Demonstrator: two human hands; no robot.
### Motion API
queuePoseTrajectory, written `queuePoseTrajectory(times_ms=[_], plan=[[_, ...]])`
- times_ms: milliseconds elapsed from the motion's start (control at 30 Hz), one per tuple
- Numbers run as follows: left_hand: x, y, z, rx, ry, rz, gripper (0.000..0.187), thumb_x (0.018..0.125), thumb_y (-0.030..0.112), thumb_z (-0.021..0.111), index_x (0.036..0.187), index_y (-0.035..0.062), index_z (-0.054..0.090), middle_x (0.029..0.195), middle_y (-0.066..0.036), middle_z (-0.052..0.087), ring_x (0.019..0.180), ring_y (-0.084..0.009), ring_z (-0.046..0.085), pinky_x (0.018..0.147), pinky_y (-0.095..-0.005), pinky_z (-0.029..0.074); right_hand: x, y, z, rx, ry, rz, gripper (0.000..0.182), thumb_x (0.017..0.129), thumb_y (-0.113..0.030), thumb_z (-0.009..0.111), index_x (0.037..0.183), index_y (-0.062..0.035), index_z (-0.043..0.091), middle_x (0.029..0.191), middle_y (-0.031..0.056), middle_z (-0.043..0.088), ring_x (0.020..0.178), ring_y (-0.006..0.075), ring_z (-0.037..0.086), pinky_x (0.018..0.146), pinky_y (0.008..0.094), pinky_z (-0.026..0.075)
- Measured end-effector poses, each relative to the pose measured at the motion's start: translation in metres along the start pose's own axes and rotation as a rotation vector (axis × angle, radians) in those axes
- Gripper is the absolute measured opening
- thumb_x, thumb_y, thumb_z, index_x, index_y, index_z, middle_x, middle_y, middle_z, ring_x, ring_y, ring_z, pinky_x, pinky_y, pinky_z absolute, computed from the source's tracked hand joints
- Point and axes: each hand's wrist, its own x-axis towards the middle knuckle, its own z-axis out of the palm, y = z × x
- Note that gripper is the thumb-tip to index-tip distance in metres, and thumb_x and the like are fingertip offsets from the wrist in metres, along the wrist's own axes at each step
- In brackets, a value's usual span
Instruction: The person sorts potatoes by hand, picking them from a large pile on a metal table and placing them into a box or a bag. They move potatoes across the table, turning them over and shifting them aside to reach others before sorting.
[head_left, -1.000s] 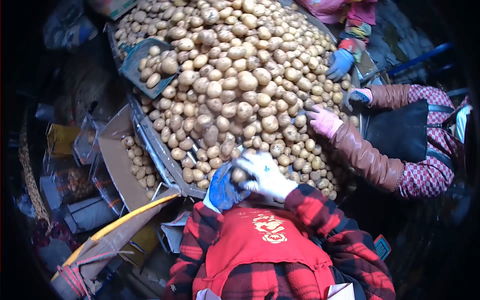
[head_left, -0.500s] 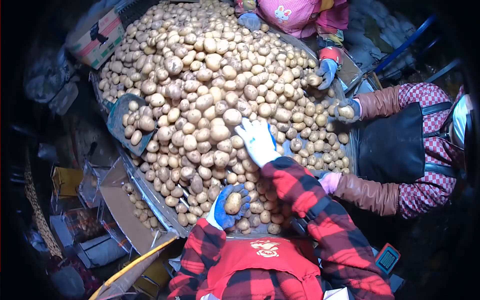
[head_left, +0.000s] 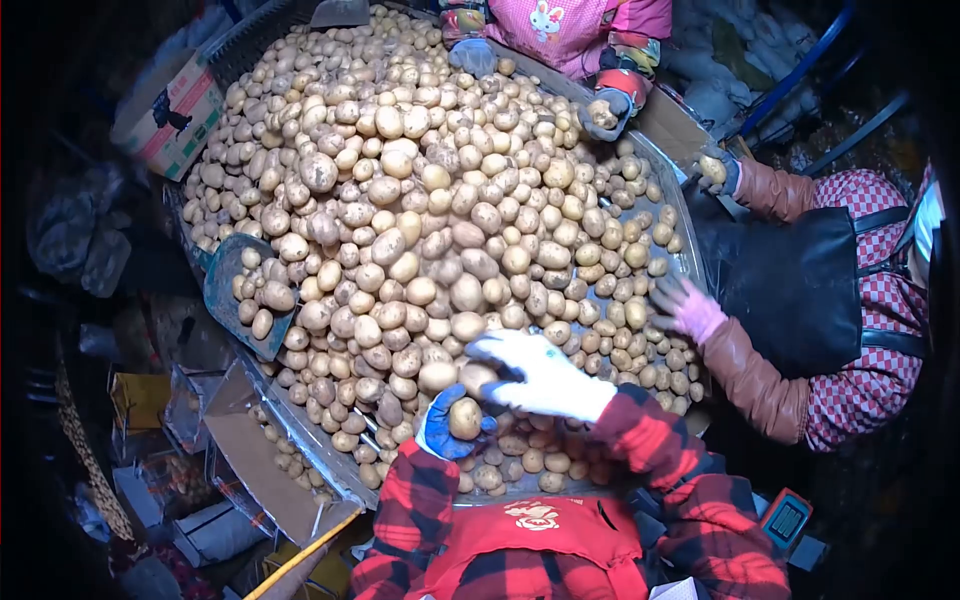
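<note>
In my left hand (head_left: 440,432), gloved in blue and white, a potato (head_left: 465,418) rests with the fingers curled round it, near the front of the heap. My right hand (head_left: 550,378), in a white glove, is just right of it, palm down. Its fingers and thumb are round a brownish potato (head_left: 478,379), partly hidden by the glove. Another pale potato (head_left: 437,376) sits right above my left fingertips. A big heap of potatoes (head_left: 370,215) fills the metal-edged table beyond both hands.
A green scoop (head_left: 232,300) with several potatoes lies at the left edge. Cardboard boxes (head_left: 262,440) stand below it, and another box (head_left: 170,115) is at the upper left. Two co-workers (head_left: 865,300) (head_left: 560,25) work at the right and far sides, potatoes in their gloved hands.
My right hand has come back from the heap's middle towards my left hand. My left hand still holds a potato. Across from me and at right, co-workers' hands have lifted potatoes outward.
</note>
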Motion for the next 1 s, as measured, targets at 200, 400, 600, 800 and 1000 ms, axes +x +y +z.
queuePoseTrajectory(times_ms=[200,400,600,800,1000], plan=[[-0.001,0.008,0.067,-0.067,-0.211,-0.002,0.06,0.101,0.031,0.055,0.157,0.0268,0.035,0.154,-0.009,0.046,0.121,-0.0358,0.06,0.074,-0.0373,0.056,0.028,0.111,-0.043,-0.851,0.478,0.317,0.053,0.085,-0.026,0.069,0.135,-0.0134,0.056,0.132,0.0163,0.056,0.101,0.0351,0.064,0.082,0.0471,0.05],[0.023,0.004,0.087,-0.358,-0.294,-0.154,0.066,0.1,0.051,0.048,0.157,0.0214,0.036,0.157,-0.013,0.042,0.139,-0.0357,0.046,0.103,-0.0541,0.049,0.065,0.128,-0.059,-0.824,0.094,0.643,0.06,0.08,-0.034,0.072,0.133,-0.0086,0.059,0.127,0.0164,0.062,0.112,0.0369,0.062,0.093,0.0455,0.049],[0.051,0.008,0.112,-0.104,-0.588,0.169,0.07,0.097,0.063,0.047,0.153,0.0223,0.041,0.161,-0.011,0.034,0.152,-0.0364,0.022,0.118,-0.0701,0.022,0.019,0.049,-0.073,-0.08,0.191,0.528,0.066,0.08,-0.039,0.074,0.137,-0.0069,0.06,0.128,0.0209,0.065,0.115,0.0368,0.065,0.099,0.0449,0.051],[0.053,0.012,0.108,-0.16,-0.59,0.204,0.063,0.099,0.059,0.047,0.145,0.0167,0.05,0.159,-0.009,0.035,0.146,-0.0353,0.033,0.111,-0.0678,0.034,0.082,0.084,-0.1,-0.253,0.399,0.252,0.063,0.089,-0.031,0.068,0.142,-0.0027,0.052,0.142,0.0243,0.054,0.13,0.037,0.054,0.11,0.0451,0.043],[0.028,0.016,0.083,-0.133,-0.504,0.206,0.061,0.099,0.058,0.047,0.144,0.0164,0.05,0.158,-0.009,0.036,0.144,-0.0348,0.035,0.11,-0.0671,0.035,0.177,0.222,-0.136,-0.669,0.337,0.646,0.07,0.079,-0.036,0.069,0.144,-0.0165,0.05,0.141,0.0174,0.054,0.126,0.038,0.057,0.105,0.0488,0.047]])
